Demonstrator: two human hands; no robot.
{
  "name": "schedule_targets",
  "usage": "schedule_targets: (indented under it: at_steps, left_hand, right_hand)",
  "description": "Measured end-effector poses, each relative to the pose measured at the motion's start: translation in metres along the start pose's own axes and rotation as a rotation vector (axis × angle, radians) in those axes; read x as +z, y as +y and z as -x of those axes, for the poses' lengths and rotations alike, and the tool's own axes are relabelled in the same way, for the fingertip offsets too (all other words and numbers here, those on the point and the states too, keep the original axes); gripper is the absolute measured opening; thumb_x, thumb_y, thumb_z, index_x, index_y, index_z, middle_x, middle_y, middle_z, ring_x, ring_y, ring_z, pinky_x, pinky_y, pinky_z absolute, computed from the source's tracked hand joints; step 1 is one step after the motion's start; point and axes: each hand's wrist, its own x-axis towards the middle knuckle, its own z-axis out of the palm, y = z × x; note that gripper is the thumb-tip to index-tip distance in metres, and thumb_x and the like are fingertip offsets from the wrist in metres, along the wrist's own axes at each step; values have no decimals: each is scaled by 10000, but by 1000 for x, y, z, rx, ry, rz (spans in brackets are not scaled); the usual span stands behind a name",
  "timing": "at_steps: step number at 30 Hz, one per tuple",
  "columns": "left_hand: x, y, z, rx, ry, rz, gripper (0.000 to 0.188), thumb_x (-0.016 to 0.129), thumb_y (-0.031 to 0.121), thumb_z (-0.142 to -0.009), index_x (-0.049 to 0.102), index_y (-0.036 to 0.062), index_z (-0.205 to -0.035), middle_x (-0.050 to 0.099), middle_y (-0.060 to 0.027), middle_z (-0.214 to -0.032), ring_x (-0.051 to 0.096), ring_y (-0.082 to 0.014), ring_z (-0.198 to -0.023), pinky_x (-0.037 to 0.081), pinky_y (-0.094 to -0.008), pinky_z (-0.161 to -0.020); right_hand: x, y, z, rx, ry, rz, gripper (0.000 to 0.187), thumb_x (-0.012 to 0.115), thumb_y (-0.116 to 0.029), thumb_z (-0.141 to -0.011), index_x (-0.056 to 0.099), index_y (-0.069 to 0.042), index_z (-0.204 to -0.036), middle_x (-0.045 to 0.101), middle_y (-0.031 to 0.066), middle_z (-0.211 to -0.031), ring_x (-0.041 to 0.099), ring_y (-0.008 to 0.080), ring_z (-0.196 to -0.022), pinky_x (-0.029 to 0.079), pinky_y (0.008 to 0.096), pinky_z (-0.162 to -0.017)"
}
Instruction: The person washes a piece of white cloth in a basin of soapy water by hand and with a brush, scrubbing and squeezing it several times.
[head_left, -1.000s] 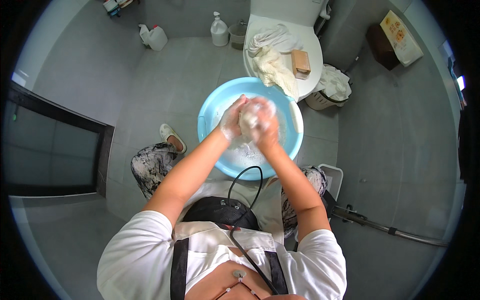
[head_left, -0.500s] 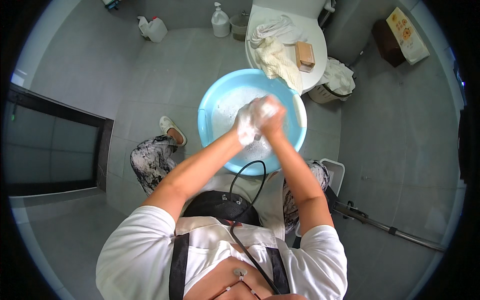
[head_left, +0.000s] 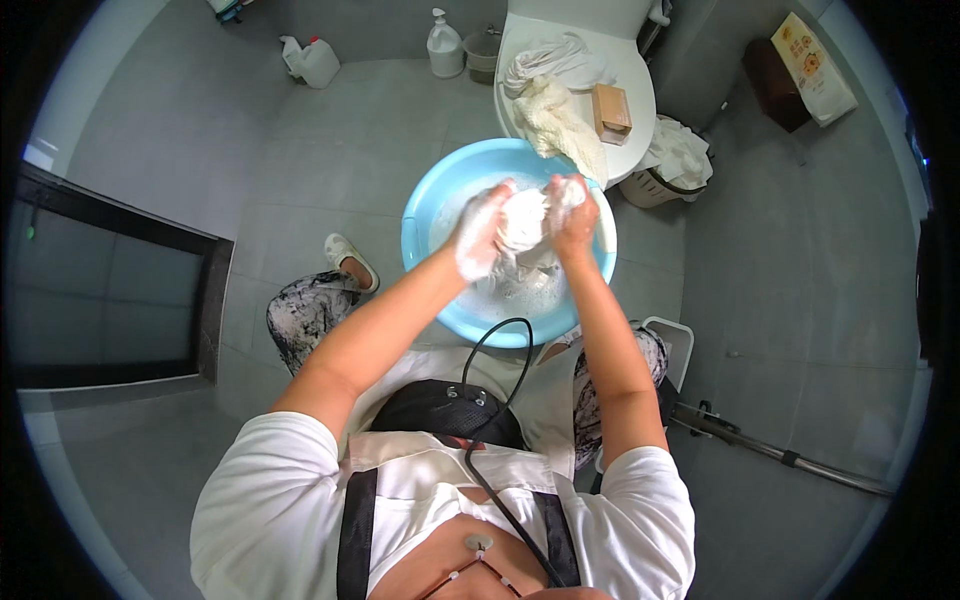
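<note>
A light-blue basin [head_left: 417, 222] of sudsy water stands on the floor in front of me. Above the water, a wet white cloth [head_left: 523, 222] is bunched between my hands, with part of it hanging toward the suds. My left hand [head_left: 480, 236], coated in foam, grips the cloth's left side. On the other side my right hand [head_left: 573, 218] is closed around the cloth, with foam at its fingers. The exact finger positions are partly hidden by cloth and foam. A white oblong piece sits along the basin's right rim, partly behind my right hand.
Beyond the basin, a white toilet lid [head_left: 630, 150] bears a cream cloth [head_left: 550, 115], white fabric [head_left: 560, 62] and a cardboard box [head_left: 611, 113]. A laundry basket [head_left: 648, 188] stands right of it. A pump bottle [head_left: 445, 50] and white jug [head_left: 318, 63] are by the far wall.
My hands were pressed together and blurred over the basin; now they are farther apart, with the bunched white cloth showing between them. My right hand has moved slightly right.
</note>
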Motion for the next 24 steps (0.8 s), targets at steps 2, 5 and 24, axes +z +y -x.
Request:
schedule_targets:
  at_steps: [2, 5, 24]
  left_hand:
    - [-9, 18, 4, -11, 40, 22, 206, 479, 243, -856, 498, 64, -958, 575, -58, -903, 569, -179, -831, 463, -332, -758]
    - [-51, 30, -6, -131, -72, -29, 193, 479, 186, -842, 505, 37, -962, 576, -71, -947, 562, -194, -883, 439, -353, -826]
    - [-3, 68, 18, 117, -273, -801, 240, 604, 76, -703, 538, 17, -926, 556, -4, -828, 521, -80, -758, 412, -203, -670]
  right_hand:
    - [-8, 8, -4, 82, -70, -50, 262, 515, -274, -842, 523, -23, -769, 520, 182, -650, 501, 332, -601, 406, 370, -573]
    - [-11, 14, -3, 116, -134, -167, 375, 436, -363, -874, 571, -14, -902, 563, 128, -701, 524, 242, -648, 415, 312, -648]
    - [-49, -24, -12, 554, -700, -970, 641, 421, -529, -823, 386, -53, -1250, 452, 81, -1207, 429, 192, -1107, 346, 330, -916]
